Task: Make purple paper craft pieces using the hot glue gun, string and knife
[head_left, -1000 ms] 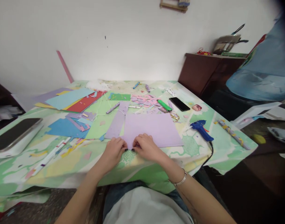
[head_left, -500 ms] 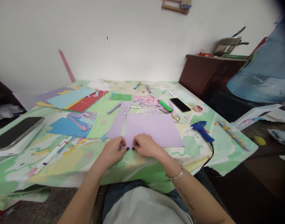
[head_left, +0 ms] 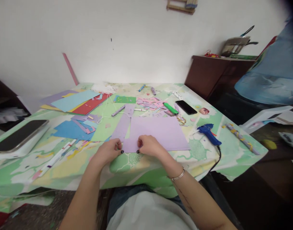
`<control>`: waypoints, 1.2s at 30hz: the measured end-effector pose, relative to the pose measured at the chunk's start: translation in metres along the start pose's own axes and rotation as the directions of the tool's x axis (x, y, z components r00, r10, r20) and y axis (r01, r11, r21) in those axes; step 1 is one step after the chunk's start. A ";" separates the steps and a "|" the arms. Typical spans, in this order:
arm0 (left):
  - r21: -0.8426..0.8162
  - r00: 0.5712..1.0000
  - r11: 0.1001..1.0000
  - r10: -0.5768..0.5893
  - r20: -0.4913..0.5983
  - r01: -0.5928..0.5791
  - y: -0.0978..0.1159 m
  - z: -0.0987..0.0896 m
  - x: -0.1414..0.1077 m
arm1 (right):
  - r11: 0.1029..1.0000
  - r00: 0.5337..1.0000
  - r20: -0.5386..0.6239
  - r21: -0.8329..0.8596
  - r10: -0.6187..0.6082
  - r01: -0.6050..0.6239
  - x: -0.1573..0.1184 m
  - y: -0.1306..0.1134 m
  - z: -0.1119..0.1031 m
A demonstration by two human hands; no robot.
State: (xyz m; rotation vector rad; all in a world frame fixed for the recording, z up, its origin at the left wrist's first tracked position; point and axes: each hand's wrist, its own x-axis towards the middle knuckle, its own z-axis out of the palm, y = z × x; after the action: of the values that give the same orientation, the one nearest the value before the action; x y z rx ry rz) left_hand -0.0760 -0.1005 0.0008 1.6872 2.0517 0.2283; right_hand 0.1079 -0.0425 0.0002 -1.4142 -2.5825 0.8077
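A light purple sheet of paper (head_left: 160,132) lies flat near the front edge of the table. At its near left corner is my left hand (head_left: 109,150), fingers curled and thumb against the paper's edge. My right hand (head_left: 150,146) pinches the same near edge a little further right, its thumb at the rim. Beyond the left hand, a narrower purple paper strip (head_left: 123,124) slants away over a light green sheet (head_left: 105,129). The undersides of the fingers are partly hidden.
To the right are a blue glue gun (head_left: 210,134) with a cord, a decorated stick (head_left: 242,139), a black phone (head_left: 186,107), scissors (head_left: 181,120) and a green cutter (head_left: 171,108). Coloured sheets (head_left: 74,100), markers (head_left: 57,158) and a larger phone (head_left: 20,135) lie left.
My left hand has slid left along the paper's near edge, away from my right hand, which stays almost in place. The view has shifted slightly.
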 end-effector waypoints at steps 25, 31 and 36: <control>0.507 0.569 0.758 0.647 -0.508 -0.410 0.015 0.094 -0.052 | 0.980 0.988 -0.120 0.160 -0.097 0.115 -0.021 0.035 -0.005; 0.509 0.609 0.792 0.595 -0.524 -0.336 0.013 0.103 -0.054 | 0.975 0.972 -0.198 0.156 -0.127 0.159 -0.029 0.043 -0.005; 0.478 0.573 0.818 0.569 -0.591 -0.320 0.007 0.104 -0.055 | 0.992 0.988 -0.106 0.045 -0.115 0.120 -0.029 0.028 -0.006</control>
State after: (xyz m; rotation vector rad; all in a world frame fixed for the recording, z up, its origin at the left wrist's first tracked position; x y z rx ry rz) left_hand -0.0153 -0.1688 -0.0733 2.6576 2.1757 0.9041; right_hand 0.1476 -0.0511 -0.0039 -1.2420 -2.5210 0.7576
